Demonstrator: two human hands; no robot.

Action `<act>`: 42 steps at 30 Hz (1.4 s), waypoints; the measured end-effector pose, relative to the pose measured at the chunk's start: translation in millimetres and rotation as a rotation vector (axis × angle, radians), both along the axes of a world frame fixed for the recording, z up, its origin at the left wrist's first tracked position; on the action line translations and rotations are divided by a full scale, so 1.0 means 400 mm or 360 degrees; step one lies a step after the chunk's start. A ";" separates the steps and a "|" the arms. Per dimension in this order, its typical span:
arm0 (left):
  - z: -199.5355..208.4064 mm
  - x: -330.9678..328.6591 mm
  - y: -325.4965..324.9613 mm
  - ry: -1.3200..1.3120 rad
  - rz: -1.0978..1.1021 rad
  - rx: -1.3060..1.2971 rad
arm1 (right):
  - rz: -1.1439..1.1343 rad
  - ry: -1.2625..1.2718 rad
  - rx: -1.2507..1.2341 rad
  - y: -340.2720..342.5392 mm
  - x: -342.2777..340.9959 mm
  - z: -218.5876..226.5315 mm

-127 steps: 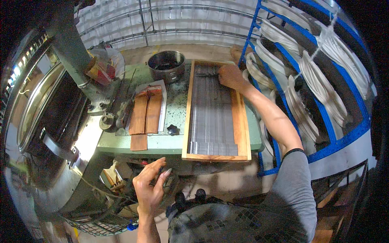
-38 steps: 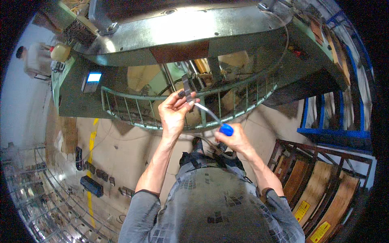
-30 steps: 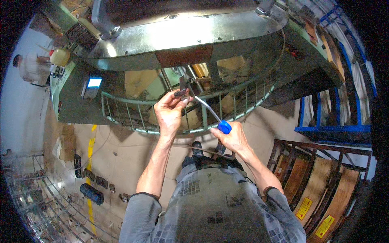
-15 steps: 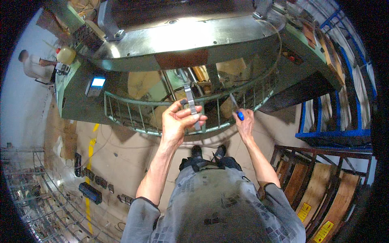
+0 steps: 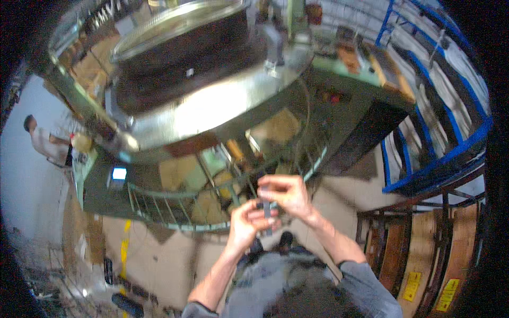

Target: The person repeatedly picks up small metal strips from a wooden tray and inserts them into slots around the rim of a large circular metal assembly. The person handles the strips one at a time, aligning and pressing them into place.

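Note:
A narrow grey metal strip (image 5: 268, 210) stands upright in front of me. My left hand (image 5: 247, 226) grips its lower part, thumb and fingers closed round it. At the strip's upper end my right hand (image 5: 291, 196) is bent inward, with fingertips closed on the strip as far as the blur shows. I cannot make out the blue-handled pointed tool here. Just beyond my hands curves a green metal railing (image 5: 183, 227) round the lower part of a large round machine with a shiny metal rim (image 5: 212, 108).
A small device with a lit screen (image 5: 119, 174) is mounted at the left. Farther left, a person (image 5: 45, 140) stands by a bench. On the right are a blue-framed rack (image 5: 435, 164) and long wooden boards (image 5: 424, 249). Dark blocks (image 5: 127, 305) lie on the floor.
My right hand has come left to the metal strip, and its blue-handled tool no longer shows. My left hand with the strip is lower in view. The view has turned and tilted.

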State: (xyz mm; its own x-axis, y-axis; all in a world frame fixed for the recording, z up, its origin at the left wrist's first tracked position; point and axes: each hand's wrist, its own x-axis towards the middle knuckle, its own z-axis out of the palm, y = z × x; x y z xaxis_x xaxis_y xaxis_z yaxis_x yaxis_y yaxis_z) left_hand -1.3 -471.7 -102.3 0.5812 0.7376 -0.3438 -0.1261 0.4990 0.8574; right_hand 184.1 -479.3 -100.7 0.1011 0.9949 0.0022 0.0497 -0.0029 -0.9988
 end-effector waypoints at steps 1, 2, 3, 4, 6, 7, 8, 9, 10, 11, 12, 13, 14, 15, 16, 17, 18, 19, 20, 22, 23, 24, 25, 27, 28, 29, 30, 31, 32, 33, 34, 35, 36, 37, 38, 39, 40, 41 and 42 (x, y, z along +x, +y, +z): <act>0.008 0.013 -0.008 0.0016 0.0007 -0.0031 | 0.0018 -0.0017 -0.0108 -0.010 0.006 0.022; 0.014 0.023 -0.012 0.0028 -0.0003 0.0091 | 0.0015 0.0015 0.0034 -0.020 0.013 0.033; 0.019 0.032 -0.014 0.0160 0.0000 0.0129 | -0.0048 -0.0039 -0.0023 -0.029 0.018 0.038; 0.022 0.039 -0.014 0.0094 -0.0001 0.0010 | -0.0049 -0.0038 0.0039 -0.035 0.026 0.037; 0.026 0.057 -0.011 0.0046 0.0089 0.0113 | -0.0072 0.0067 0.0140 -0.046 0.034 0.029; 0.026 0.070 -0.009 0.0047 0.0138 0.0123 | -0.0104 0.0059 0.0018 -0.050 0.039 0.024; 0.027 0.079 -0.008 0.0079 0.0131 0.0137 | -0.0150 0.0009 0.0255 -0.054 0.042 0.019; 0.029 0.089 -0.007 0.0111 0.0122 0.0150 | -0.0177 -0.0118 0.0374 -0.056 0.049 0.016; 0.031 0.100 -0.006 0.0090 0.0120 0.0181 | -0.0126 0.0111 0.0255 -0.066 0.057 0.014; 0.034 0.112 -0.008 0.0153 0.0120 0.0166 | -0.0087 0.0330 0.0086 -0.076 0.069 0.015; 0.037 0.122 -0.011 0.0122 0.0116 0.0084 | -0.0094 0.0234 0.0177 -0.077 0.080 0.015; 0.041 0.133 -0.015 0.0050 0.0113 0.0003 | -0.0064 0.0258 0.0137 -0.084 0.100 0.018; 0.045 0.144 -0.014 0.0183 0.0073 0.0088 | -0.0062 0.0461 0.0008 -0.085 0.116 0.019; 0.048 0.156 -0.018 0.0211 0.0064 0.0093 | -0.0044 0.0713 -0.0086 -0.089 0.139 0.022; 0.050 0.171 -0.017 0.0164 0.0017 0.0049 | -0.0181 0.0379 -0.0025 -0.081 0.154 0.021; 0.051 0.182 -0.020 0.0188 -0.0005 -0.0036 | -0.0209 0.0218 -0.0093 -0.080 0.174 0.023; 0.052 0.194 -0.020 0.0170 -0.0029 -0.0033 | -0.0139 0.0216 -0.0045 -0.084 0.182 0.023; 0.053 0.203 -0.019 0.0181 -0.0035 -0.0043 | -0.0111 0.0130 -0.0127 -0.080 0.191 0.023; 0.054 0.210 -0.018 0.0197 -0.0055 -0.0044 | -0.0013 0.0094 -0.0033 -0.089 0.203 0.025; 0.052 0.220 -0.016 0.0220 -0.0078 -0.0076 | -0.0009 0.0025 -0.0060 -0.094 0.220 0.024; 0.050 0.223 -0.016 0.0246 -0.0077 -0.0111 | 0.0031 0.0107 -0.0130 -0.098 0.232 0.024; 0.047 0.228 -0.014 0.0192 -0.0080 -0.0122 | -0.0045 0.0172 -0.0054 -0.100 0.235 0.022; 0.044 0.231 -0.015 0.0163 -0.0077 -0.0139 | -0.0116 0.0142 0.0000 -0.095 0.245 0.020; 0.037 0.239 -0.014 0.0178 -0.0145 -0.0119 | -0.0120 0.0183 -0.0160 -0.100 0.258 0.017; 0.035 0.242 -0.014 0.0205 -0.0145 -0.0125 | -0.0052 0.0252 -0.0188 -0.101 0.254 0.013; 0.033 0.245 -0.012 0.0233 -0.0147 -0.0134 | 0.0007 0.0097 -0.0066 -0.100 0.254 0.012; 0.033 0.246 -0.011 0.0214 -0.0147 -0.0129 | 0.0045 0.0102 -0.0053 -0.098 0.259 0.012; 0.035 0.246 -0.009 0.0193 -0.0146 -0.0121 | 0.0106 0.0039 -0.0118 -0.099 0.263 0.013; 0.037 0.246 -0.007 0.0196 -0.0131 -0.0119 | 0.0021 0.0285 -0.0201 -0.093 0.261 0.015; 0.041 0.244 -0.004 0.0183 -0.0128 -0.0100 | -0.0083 0.0412 -0.0161 -0.087 0.263 0.019; 0.046 0.242 -0.001 0.0194 -0.0115 -0.0088 | -0.0043 0.0374 -0.0158 -0.082 0.260 0.023; 0.050 0.239 0.003 0.0216 -0.0099 -0.0072 | -0.0017 0.0331 -0.0163 -0.074 0.259 0.028; 0.055 0.236 0.007 0.0191 -0.0110 -0.0102 | 0.0004 0.0290 -0.0172 -0.069 0.255 0.033; 0.058 0.233 0.013 0.0177 -0.0107 -0.0085 | 0.0005 0.0217 -0.0235 -0.065 0.253 0.036; 0.060 0.229 0.022 0.0188 -0.0105 -0.0078 | 0.0055 0.0205 -0.0277 -0.053 0.246 0.038; 0.060 0.224 0.031 0.0232 -0.0095 -0.0082 | 0.0016 0.0287 -0.0110 -0.045 0.241 0.038; 0.058 0.218 0.044 0.0208 -0.0063 -0.0118 | -0.0041 0.0341 -0.0067 -0.032 0.236 0.037; 0.055 0.211 0.059 0.0187 -0.0019 -0.0103 | -0.0084 0.0386 -0.0081 -0.020 0.224 0.035; 0.049 0.202 0.076 0.0213 -0.0042 -0.0038 | -0.0141 0.0383 -0.0117 -0.008 0.221 0.032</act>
